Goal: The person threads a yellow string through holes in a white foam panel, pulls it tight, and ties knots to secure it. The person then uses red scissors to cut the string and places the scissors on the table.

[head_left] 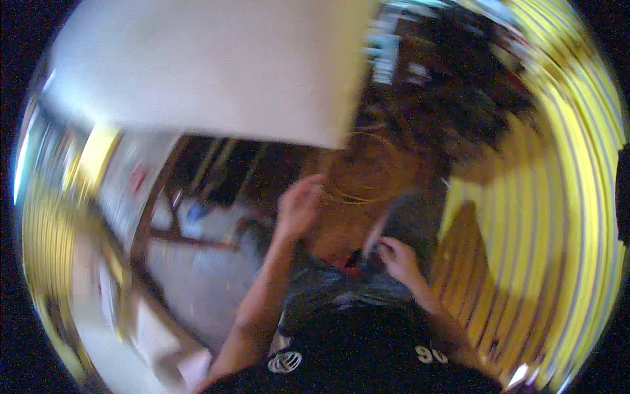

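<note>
My left hand [298, 209] is raised in front of me, just below the near corner of a large pale flat panel [223, 72]. Its fingers are bent and smeared by motion, so whether anything lies between them is unclear. Lower and to the right, my right hand [399, 259] has its fingers drawn together beside a pale, thin edge [375, 231]; what they hold, if anything, I cannot make out. Beyond both hands, a loose coil of thin yellowish strand [367, 196] lies over a brown surface [335, 230]. A small red and black item [351, 262] shows near my lap.
Yellow corrugated sheeting [581, 197] curves along the right side. Dark, blurred clutter [453, 72] fills the far right. To the left are a dark frame [147, 217] and a grey floor [203, 289], with pale boards [147, 335] at lower left.
</note>
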### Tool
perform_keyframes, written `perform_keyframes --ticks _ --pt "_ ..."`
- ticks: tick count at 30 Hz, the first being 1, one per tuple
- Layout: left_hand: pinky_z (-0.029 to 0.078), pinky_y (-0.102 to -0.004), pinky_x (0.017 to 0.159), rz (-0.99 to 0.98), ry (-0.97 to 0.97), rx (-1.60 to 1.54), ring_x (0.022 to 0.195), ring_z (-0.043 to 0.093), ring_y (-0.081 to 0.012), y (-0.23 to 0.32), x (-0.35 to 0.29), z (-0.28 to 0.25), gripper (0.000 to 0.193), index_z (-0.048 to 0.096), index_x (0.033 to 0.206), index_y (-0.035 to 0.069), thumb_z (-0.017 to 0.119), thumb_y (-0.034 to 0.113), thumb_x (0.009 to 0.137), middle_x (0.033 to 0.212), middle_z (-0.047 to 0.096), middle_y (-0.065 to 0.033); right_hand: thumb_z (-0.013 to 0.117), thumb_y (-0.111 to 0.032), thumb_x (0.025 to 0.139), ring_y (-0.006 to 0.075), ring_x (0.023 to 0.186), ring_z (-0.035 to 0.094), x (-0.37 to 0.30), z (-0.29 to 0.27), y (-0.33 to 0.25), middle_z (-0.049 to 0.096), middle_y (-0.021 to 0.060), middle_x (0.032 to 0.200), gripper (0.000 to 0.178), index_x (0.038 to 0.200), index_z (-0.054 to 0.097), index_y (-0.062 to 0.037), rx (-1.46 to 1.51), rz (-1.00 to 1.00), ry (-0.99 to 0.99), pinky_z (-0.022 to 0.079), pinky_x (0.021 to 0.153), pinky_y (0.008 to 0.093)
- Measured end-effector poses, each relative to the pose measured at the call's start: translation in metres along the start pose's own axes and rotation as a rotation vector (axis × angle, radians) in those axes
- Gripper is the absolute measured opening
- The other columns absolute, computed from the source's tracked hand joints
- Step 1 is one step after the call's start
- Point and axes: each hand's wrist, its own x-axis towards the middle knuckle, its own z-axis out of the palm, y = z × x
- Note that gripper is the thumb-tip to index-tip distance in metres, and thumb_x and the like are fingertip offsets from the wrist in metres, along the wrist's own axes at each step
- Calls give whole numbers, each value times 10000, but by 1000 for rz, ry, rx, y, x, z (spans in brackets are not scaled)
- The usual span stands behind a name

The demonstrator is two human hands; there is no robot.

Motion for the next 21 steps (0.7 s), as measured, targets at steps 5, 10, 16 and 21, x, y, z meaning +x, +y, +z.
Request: perform_keyframes --ticks 5,10,16,21 --pt "535 -355 880 172 61 1 1046 681 -236 -24 -9 12 299 642 1240 45 583 142 964 1160 699 -152 604 -54 946 146 779 674 27 21 3 708 94 944 223 1154 664 0 21 -63 -106 555 711 303" --pt "550 -387 829 173 145 15 970 705 -278 -62 -33 31 306 639 1236 42 599 147 952 1084 716 -159 607 -73 943 202 846 690 49 16 -125 710 128 996 216 1135 672 0 -18 -180 -282 549 779 320" --pt "548 -434 800 316 512 -302 956 709 -292 -114 -20 90 273 684 1120 29 622 167 892 1007 718 -185 632 -97 917 291 958 686 95 89 -234 696 171 1067 235 1125 673 5 -146 -583 -450 533 851 358" --pt "539 -475 800 174 78 -68 949 681 -387 -110 -26 43 273 692 1157 85 581 173 923 1049 693 -212 637 -119 901 344 1002 651 177 209 -330 673 185 1072 208 1067 671 2 -77 -1060 -487 519 885 401"
